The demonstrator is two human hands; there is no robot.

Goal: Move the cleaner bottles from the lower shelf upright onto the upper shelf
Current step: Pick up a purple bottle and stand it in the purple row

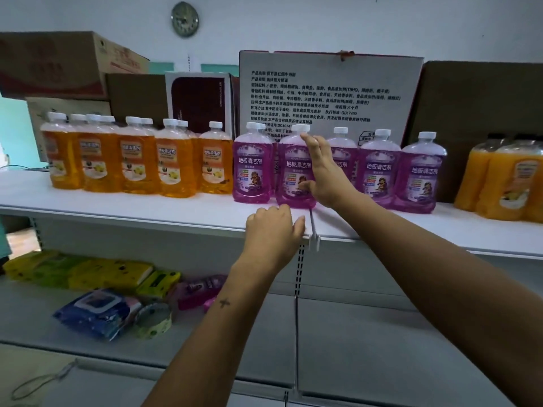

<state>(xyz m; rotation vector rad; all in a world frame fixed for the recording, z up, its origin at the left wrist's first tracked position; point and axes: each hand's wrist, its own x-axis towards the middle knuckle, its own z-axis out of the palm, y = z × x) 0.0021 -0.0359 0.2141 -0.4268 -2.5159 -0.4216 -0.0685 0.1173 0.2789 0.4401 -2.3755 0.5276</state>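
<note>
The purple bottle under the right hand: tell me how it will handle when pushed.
The purple bottle looks nearly full, so probably heavy. Tall and narrow, it may tip if the right hand pushes near the cap. Smooth plastic likely slides on the shelf.

bottles (294, 168): clear glossy plastic | upper shelf (117, 198): smooth matt white | boxes (484, 98): matt cardboard
</note>
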